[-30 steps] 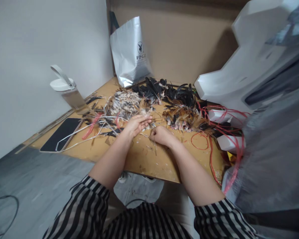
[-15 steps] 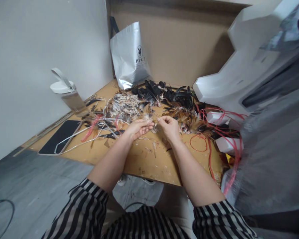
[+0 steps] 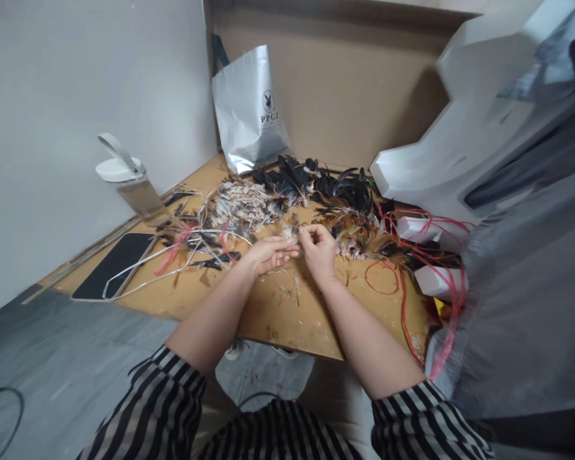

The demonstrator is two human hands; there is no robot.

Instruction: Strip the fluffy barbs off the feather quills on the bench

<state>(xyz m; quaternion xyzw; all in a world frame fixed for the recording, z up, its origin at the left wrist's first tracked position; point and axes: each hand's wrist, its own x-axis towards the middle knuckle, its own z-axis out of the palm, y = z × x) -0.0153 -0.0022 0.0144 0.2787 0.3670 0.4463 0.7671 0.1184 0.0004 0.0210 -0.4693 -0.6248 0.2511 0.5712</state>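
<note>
My left hand [image 3: 271, 254] is held palm up over the wooden table, fingers curled, with a light brown, fluffy feather [image 3: 288, 231] rising from its thumb side. Touching its fingertips, my right hand [image 3: 320, 250] is closed in a pinch; whatever its fingers hold is too small to make out. Behind the hands lie a pile of pale, quill-strewn feathers [image 3: 244, 203] and a bunch of black feathers [image 3: 340, 186]. Brown feathers [image 3: 364, 231] lie just right of my right hand.
A silver bag [image 3: 249, 108] stands at the back. On the left are a bottle with a white lid [image 3: 141, 191] and a phone [image 3: 115, 265]. Red strings [image 3: 405, 306] trail over the right side, beside white angular panels [image 3: 412, 166] and grey fabric.
My right hand has moved slightly left, closing the small gap to my left hand. Its fingers are now at the left fingertips. The left hand stays nearly in place.
</note>
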